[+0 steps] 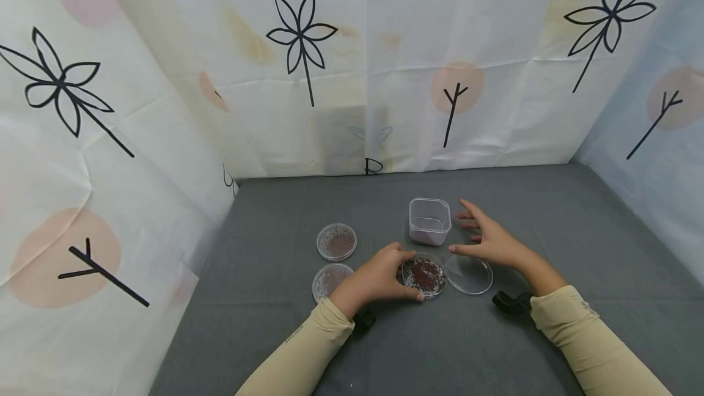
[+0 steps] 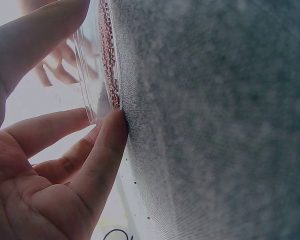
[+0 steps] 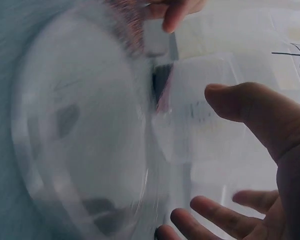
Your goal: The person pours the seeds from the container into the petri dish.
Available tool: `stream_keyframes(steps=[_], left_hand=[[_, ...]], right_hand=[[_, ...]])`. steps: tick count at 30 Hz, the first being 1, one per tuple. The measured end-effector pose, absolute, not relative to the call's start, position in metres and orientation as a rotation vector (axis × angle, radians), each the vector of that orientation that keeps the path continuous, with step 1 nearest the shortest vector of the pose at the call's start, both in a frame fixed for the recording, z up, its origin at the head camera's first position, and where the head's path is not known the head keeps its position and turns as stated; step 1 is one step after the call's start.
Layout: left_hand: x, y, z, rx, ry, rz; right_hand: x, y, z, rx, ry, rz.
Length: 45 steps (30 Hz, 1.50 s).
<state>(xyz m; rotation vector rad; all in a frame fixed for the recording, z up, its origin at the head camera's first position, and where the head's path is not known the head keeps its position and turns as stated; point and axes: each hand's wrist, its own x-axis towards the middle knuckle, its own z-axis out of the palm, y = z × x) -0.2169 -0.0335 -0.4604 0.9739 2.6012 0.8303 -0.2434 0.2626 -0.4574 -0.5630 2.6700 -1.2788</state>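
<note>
My left hand [image 1: 382, 277] holds a petri dish [image 1: 427, 276] of reddish-brown granules by its rim, thumb on the near side and fingers on the far side. In the left wrist view the granules form a layer inside the clear dish [image 2: 109, 60]. Beside that dish lies an empty-looking clear round lid [image 1: 469, 275], flat on the table. Over the lid's far edge hovers my right hand [image 1: 492, 240], its fingers spread and nothing held. A clear square plastic tub [image 1: 429, 220] with some pinkish material at its bottom stands just left of the right fingertips.
Two more petri dishes sit on the left: the farther one [image 1: 337, 242] with brownish contents, the nearer one [image 1: 331, 280] partly behind my left hand. Grey cloth [image 1: 264, 322] covers the table. Patterned white sheets [image 1: 407, 29] rise behind and at both sides.
</note>
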Motion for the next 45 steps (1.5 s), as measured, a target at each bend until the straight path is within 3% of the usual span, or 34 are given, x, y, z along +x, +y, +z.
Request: stream_keyframes(steps=[17, 45], left_hand=[[-0.218, -0.035, -0.463, 0.983, 2.596, 0.841], [-0.217, -0.035, -0.463, 0.971, 2.600, 0.838]], right_hand=[[-0.195, 0.292, -0.465, -0.759, 2.847, -0.936], [-0.192, 0.294, -0.459, -0.713, 2.862, -0.983]])
